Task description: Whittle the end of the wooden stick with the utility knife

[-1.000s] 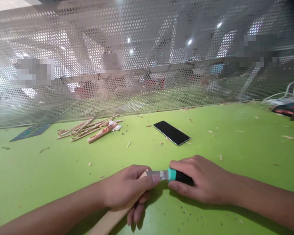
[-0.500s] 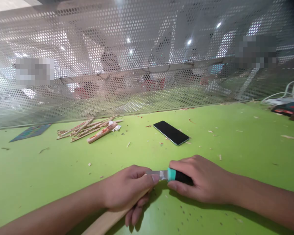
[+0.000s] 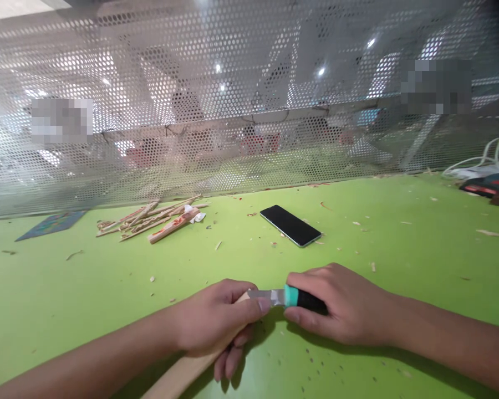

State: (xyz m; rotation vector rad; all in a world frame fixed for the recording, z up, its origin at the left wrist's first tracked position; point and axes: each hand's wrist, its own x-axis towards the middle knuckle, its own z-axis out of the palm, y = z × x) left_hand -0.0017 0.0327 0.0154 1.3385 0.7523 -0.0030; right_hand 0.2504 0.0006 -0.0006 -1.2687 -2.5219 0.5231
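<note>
My left hand (image 3: 220,318) is closed round a pale wooden stick (image 3: 183,368) that slants up from the bottom edge. My left thumb presses on the flat of a knife blade lying across the stick's far end. The knife (image 3: 291,296) has a short metal blade and a black handle with a turquoise collar. Wrapped round that handle is my right hand (image 3: 336,305), its thumb low near the collar. The stick's tip is partly hidden by the blade and my left fingers.
A black-screened phone (image 3: 291,225) lies on the green table (image 3: 87,310), with wood shavings scattered about. Several carved sticks (image 3: 149,219) are piled at the back left beside a dark flat sheet (image 3: 50,225). A perforated metal screen (image 3: 233,111) runs along the back; white cables (image 3: 478,162) lie right.
Almost nothing differs. My left hand and the stick have shifted very slightly, and a bit more of the stick's end shows at the blade.
</note>
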